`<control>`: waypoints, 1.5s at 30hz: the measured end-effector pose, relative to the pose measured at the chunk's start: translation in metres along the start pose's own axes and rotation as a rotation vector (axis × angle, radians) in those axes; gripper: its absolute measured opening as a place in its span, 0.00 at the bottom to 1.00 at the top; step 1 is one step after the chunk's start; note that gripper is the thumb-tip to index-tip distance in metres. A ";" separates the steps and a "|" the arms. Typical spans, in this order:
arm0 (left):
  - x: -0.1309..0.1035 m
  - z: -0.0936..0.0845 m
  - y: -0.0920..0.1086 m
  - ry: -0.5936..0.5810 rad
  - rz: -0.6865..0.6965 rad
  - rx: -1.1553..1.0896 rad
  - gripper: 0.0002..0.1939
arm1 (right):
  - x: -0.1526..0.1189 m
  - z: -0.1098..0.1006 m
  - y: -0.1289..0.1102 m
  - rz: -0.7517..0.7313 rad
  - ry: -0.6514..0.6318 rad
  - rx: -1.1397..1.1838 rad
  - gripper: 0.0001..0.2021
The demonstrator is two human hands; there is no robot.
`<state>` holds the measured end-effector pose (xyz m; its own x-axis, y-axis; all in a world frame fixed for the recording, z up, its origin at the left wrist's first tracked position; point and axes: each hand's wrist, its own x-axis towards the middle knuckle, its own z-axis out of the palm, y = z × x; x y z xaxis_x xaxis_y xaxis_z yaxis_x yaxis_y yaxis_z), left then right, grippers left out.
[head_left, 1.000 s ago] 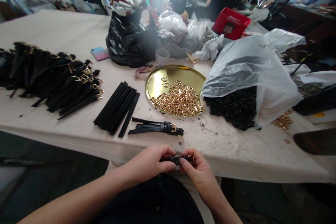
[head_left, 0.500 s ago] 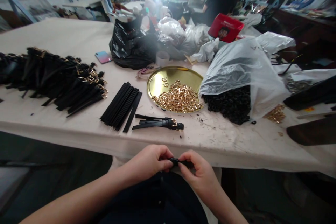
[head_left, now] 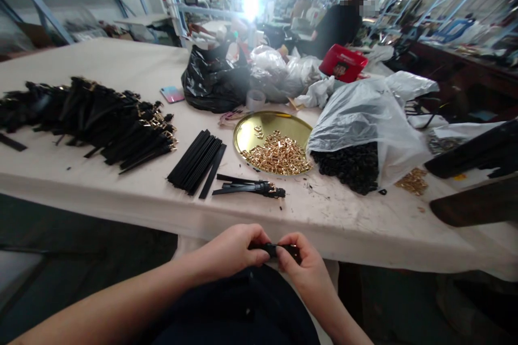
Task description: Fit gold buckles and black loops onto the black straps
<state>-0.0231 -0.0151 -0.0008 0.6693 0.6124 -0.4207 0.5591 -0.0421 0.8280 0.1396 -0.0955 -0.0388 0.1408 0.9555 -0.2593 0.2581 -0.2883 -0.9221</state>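
Observation:
Just off the table's front edge, my left hand (head_left: 238,248) and my right hand (head_left: 305,264) pinch a black strap (head_left: 270,248) between thumbs and fingers. The strap is small and partly covered by the fingers; a glint shows at its right end. Straight ahead lie a few black straps with gold buckles (head_left: 251,188). Left of them is a stack of plain black strips (head_left: 196,161), with one strip (head_left: 212,171) lying apart. Behind, a round gold tray (head_left: 251,125) carries a heap of small gold buckles (head_left: 279,154).
On the left is a big pile of buckled black straps (head_left: 101,118), near a phone (head_left: 172,94). A black plastic bag (head_left: 214,78) stands at the back. Right of the tray, a clear bag (head_left: 356,113) spills small black pieces (head_left: 348,167). Dark rolls (head_left: 473,202) lie far right.
The camera view has tilted up and shifted slightly. Both hands stay on the strap; the left fingers sit a little farther from the right ones, and more strap shows.

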 end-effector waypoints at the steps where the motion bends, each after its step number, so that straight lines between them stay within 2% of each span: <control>1: -0.001 -0.001 0.001 0.005 0.025 0.023 0.10 | 0.000 0.001 0.000 -0.009 0.019 -0.013 0.07; 4: -0.004 -0.001 0.002 0.033 0.050 0.052 0.11 | 0.000 0.003 -0.003 -0.024 0.046 -0.034 0.08; 9: 0.002 0.009 0.000 0.123 -0.011 0.119 0.12 | 0.004 0.007 0.003 0.007 0.081 0.007 0.08; 13: 0.007 0.003 -0.005 0.062 -0.004 0.151 0.11 | 0.008 0.006 0.009 0.034 -0.006 0.060 0.08; 17: 0.011 -0.007 -0.006 -0.016 0.023 0.108 0.08 | 0.013 0.000 0.001 0.012 -0.082 0.032 0.06; 20: 0.015 -0.008 -0.004 -0.015 0.015 0.081 0.08 | 0.018 -0.003 -0.005 -0.034 -0.111 -0.016 0.04; 25: 0.023 -0.012 -0.001 -0.007 0.009 0.073 0.10 | 0.026 -0.004 -0.001 0.014 -0.146 0.076 0.06; 27: 0.026 -0.017 -0.002 -0.018 -0.018 0.150 0.10 | 0.029 -0.005 0.000 -0.072 -0.126 0.014 0.06; 29: 0.029 -0.022 -0.004 -0.041 -0.017 0.201 0.12 | 0.033 -0.006 -0.002 -0.256 -0.113 -0.163 0.10; 31: 0.032 -0.025 -0.006 -0.055 0.014 0.183 0.13 | 0.039 -0.007 -0.005 -0.437 -0.119 -0.357 0.15; 33: 0.036 -0.027 -0.007 -0.053 0.029 0.133 0.13 | 0.045 -0.008 -0.011 -0.533 -0.120 -0.488 0.16; 37: 0.040 -0.034 -0.005 -0.056 0.018 0.074 0.13 | 0.053 -0.008 -0.021 -0.569 -0.108 -0.528 0.14; 45: 0.039 -0.044 0.006 -0.124 0.013 0.078 0.11 | 0.051 -0.004 -0.024 -0.476 -0.126 -0.446 0.15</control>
<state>-0.0153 0.0433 0.0040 0.7294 0.5096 -0.4563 0.5828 -0.1137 0.8046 0.1439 -0.0401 -0.0287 -0.1926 0.9771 0.0906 0.6388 0.1949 -0.7443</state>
